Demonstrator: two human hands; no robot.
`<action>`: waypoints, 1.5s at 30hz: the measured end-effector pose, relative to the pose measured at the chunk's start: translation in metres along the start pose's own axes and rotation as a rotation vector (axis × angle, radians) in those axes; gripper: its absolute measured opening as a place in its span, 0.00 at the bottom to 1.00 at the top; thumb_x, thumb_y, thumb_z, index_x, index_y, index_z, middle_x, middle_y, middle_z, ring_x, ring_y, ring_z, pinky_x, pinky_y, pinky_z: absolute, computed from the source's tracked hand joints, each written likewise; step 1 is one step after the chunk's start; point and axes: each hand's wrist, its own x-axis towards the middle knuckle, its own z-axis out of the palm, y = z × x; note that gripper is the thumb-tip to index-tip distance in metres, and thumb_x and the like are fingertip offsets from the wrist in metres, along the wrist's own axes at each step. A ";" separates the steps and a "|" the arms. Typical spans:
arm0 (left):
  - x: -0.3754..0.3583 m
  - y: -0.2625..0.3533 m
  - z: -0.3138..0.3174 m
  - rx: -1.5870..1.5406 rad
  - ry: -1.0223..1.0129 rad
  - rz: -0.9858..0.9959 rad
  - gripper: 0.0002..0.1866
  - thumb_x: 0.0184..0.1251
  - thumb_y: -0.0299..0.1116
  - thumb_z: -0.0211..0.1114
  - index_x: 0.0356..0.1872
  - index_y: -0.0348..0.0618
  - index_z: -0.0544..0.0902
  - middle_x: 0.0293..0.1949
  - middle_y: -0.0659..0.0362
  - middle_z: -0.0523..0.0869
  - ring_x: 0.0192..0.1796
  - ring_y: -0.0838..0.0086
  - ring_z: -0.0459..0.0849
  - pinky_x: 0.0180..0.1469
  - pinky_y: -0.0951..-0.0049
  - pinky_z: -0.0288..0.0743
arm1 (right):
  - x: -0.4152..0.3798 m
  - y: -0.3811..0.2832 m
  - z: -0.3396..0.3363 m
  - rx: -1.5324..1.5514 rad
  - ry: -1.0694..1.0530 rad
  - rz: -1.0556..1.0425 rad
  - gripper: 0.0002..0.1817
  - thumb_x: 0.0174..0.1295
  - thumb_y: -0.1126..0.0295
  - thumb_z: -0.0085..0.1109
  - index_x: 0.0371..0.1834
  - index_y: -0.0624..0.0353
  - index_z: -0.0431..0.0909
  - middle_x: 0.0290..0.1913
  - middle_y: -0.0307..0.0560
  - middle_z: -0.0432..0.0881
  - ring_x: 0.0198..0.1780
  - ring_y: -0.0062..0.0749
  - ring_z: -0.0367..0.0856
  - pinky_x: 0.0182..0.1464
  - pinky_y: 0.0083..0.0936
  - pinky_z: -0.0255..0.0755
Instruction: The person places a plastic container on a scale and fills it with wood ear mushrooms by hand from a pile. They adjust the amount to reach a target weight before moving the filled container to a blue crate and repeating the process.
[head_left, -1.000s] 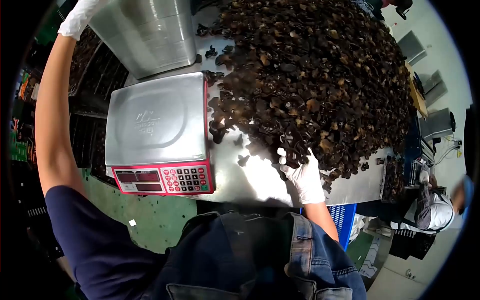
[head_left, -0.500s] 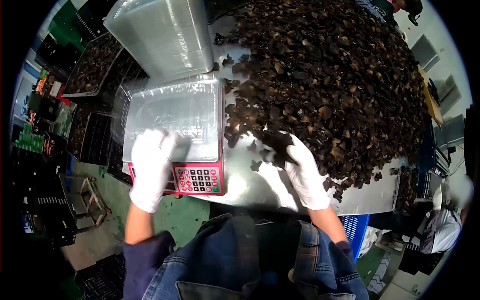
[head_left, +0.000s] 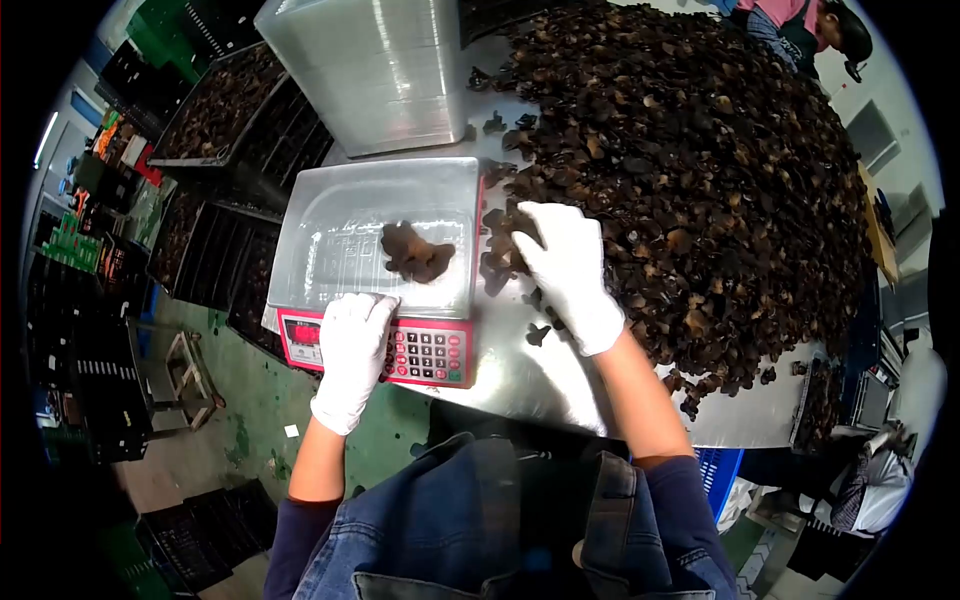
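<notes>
Head: left hand [head_left: 350,355] at tray edge [head_left: 430,300], grip unclear; right hand [head_left: 572,265] spread beside pile [head_left: 700,180]

Fingers [head_left: 350,312] white-gloved; fungus pile [head_left: 690,200] blackish brown, tan-flecked; scale [head_left: 432,352] red-fronted; far shirt [head_left: 774,10] seemingly pink.

The left hand [head_left: 352,352] hides part of the keypad [head_left: 430,352] and display [head_left: 303,333] of the scale [head_left: 440,326], whose visible red digits are too small to read. The top edge cuts off the stack of clear containers [head_left: 375,80] (and the person [head_left: 800,25] at upper right). A pale shape [head_left: 884,490], possibly someone else, is indistinct.
</notes>
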 end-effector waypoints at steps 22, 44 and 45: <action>0.001 0.147 0.082 -0.493 -0.378 0.228 0.31 0.59 0.32 0.63 0.63 0.25 0.69 0.64 0.41 0.72 0.69 0.50 0.71 0.69 0.60 0.68 | 0.013 0.028 0.050 -0.280 -0.170 -0.313 0.10 0.51 0.69 0.61 0.38 0.53 0.82 0.48 0.48 0.80 0.63 0.45 0.73 0.65 0.51 0.61; 0.188 0.191 0.167 -0.333 -0.043 0.128 0.09 0.57 0.25 0.62 0.41 0.42 0.79 0.37 0.50 0.77 0.43 0.54 0.80 0.42 0.58 0.77 | -0.147 0.067 -0.149 -0.429 -0.004 0.575 0.37 0.51 0.69 0.73 0.68 0.50 0.72 0.67 0.55 0.72 0.53 0.46 0.83 0.52 0.34 0.79; 0.187 0.185 0.170 -0.395 0.053 0.155 0.08 0.56 0.24 0.62 0.38 0.42 0.79 0.35 0.51 0.78 0.41 0.55 0.80 0.42 0.59 0.77 | -0.142 0.070 -0.141 -0.444 0.021 0.513 0.33 0.52 0.70 0.72 0.64 0.51 0.74 0.66 0.54 0.73 0.52 0.45 0.84 0.51 0.34 0.80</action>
